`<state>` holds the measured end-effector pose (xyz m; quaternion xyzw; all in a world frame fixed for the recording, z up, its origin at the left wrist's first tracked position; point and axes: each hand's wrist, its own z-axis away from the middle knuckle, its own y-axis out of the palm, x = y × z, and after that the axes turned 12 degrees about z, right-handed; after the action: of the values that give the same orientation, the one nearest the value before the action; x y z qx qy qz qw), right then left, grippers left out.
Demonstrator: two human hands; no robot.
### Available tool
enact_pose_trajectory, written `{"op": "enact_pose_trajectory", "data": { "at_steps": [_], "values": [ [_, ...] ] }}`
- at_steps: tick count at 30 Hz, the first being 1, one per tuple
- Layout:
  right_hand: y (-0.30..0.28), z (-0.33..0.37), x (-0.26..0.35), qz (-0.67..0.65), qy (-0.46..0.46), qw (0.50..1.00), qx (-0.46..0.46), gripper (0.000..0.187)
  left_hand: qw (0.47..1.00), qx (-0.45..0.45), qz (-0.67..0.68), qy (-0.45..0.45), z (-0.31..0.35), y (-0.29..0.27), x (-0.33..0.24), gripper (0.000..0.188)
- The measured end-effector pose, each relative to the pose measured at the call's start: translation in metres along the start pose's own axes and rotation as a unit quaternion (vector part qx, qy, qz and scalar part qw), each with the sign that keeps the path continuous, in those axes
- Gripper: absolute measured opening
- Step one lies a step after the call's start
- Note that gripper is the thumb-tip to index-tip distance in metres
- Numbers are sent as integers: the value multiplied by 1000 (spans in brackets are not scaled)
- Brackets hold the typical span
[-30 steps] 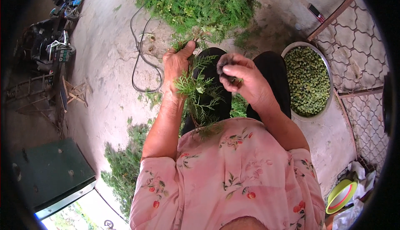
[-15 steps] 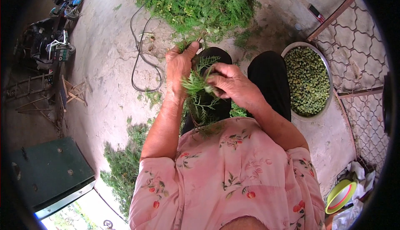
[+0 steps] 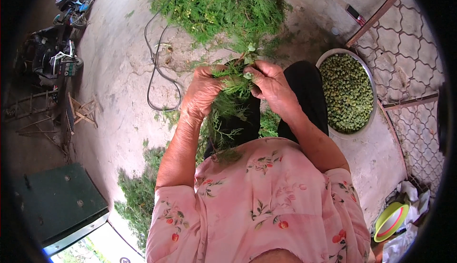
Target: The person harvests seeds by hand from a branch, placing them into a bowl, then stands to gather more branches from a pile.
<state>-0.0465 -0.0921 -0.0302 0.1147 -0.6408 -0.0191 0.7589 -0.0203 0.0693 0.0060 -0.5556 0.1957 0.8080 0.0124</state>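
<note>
An evergreen sprig (image 3: 228, 118) with flat, feathery green leaves hangs above my lap, and my left hand (image 3: 202, 94) is closed around its stem. At the sprig's far end sits a small clump of pale green cones (image 3: 251, 49). My right hand (image 3: 273, 84) pinches at the sprig near this clump, thumb and fingers together. One pale green cone shows at its thumb tip; what else lies between the fingers is hidden. To the right of my knee stands a round metal basin (image 3: 374, 89), filled with small green cones (image 3: 347, 91).
A big heap of cut evergreen branches (image 3: 219, 6) lies ahead; another leafy pile (image 3: 138, 191) is at my left. A black cable (image 3: 151, 82) loops on the floor. Wire mesh panels (image 3: 404, 49) and a phone (image 3: 355, 14) are at right, a wooden folding stool (image 3: 82, 110) at left.
My right hand has moved forward from the sprig's middle to its far end, by the cones. My left hand has come slightly back, still holding the stem.
</note>
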Motion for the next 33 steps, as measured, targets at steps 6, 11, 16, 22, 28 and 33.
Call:
{"op": "enact_pose_trajectory", "data": {
  "at_steps": [6,11,16,22,28,33],
  "values": [
    [-9,-3,-6,-280,87,954,64,17,986,11,165,0,-2,-6,9,22],
    [-1,3,15,-235,120,964,-31,17,989,-17,144,-9,-1,-7,8,25],
    [-10,-1,-1,-187,75,979,10,17,998,-30,64,-6,0,-3,6,20],
    [-3,-2,1,-107,48,993,-4,13,999,13,43,13,-3,-1,14,26],
    [-12,-10,-21,-286,109,952,-7,13,992,26,121,-22,-1,4,9,31],
    [-20,-9,-13,-343,86,935,-17,11,987,-53,146,-46,7,-10,4,29]
  ]
}}
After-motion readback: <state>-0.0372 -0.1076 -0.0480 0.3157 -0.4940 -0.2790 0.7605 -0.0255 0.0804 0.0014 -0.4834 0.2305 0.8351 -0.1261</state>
